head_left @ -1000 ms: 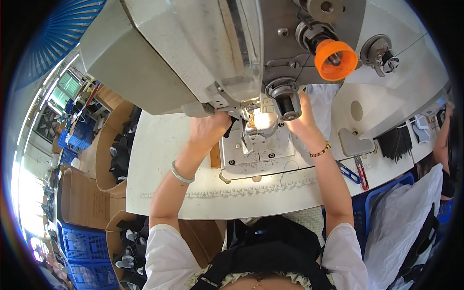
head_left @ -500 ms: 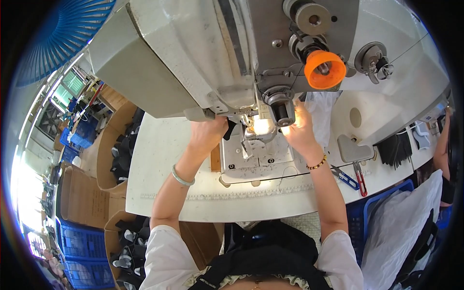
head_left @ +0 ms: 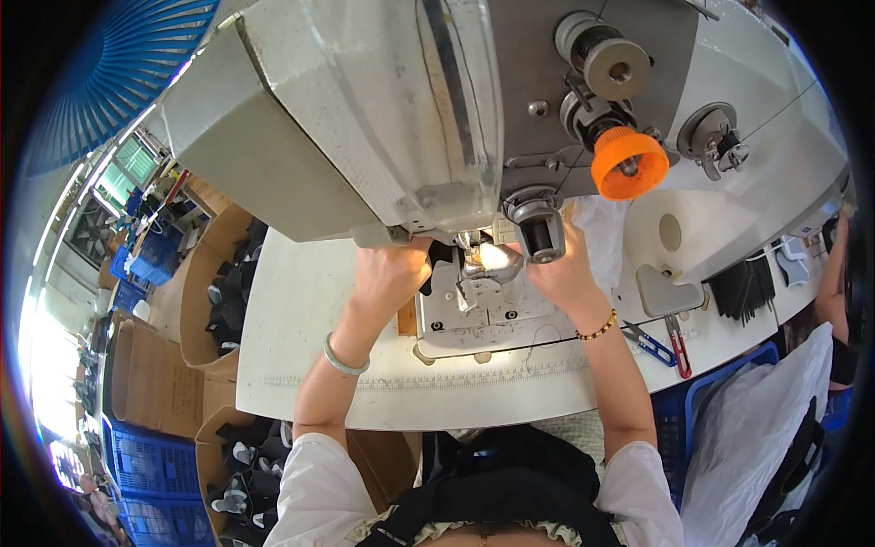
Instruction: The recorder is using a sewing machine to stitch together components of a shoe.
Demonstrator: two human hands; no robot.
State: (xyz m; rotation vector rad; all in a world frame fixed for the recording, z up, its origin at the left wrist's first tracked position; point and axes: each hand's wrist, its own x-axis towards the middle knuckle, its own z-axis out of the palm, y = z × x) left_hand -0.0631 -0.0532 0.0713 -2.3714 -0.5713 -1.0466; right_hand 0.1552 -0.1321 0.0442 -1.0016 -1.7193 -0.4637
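Both my hands reach under the head of a white sewing machine [head_left: 365,118], one on each side of its lit needle area. My left hand [head_left: 390,278] is closed around a piece of black fabric [head_left: 441,256], which sticks out beside the presser foot [head_left: 490,263]. To the right of the foot, my right hand [head_left: 562,275] has its fingers curled inward. The dark cylindrical tension part [head_left: 536,232] hides some of those fingers, and I cannot make out what they hold. Below the foot lies the metal bed plate [head_left: 469,314].
Blue-handled thread snips [head_left: 649,344] and a red-handled tool [head_left: 679,346] lie right of my right forearm. Black strips [head_left: 743,290] rest further right. Cardboard boxes [head_left: 208,319] with dark pieces stand at left. A blue crate [head_left: 670,428] is below the table's right edge.
The whole view has shifted slightly, so the machine head sits lower and a little further right in the picture. Both hands stay by the needle area, the left still on the black fabric.
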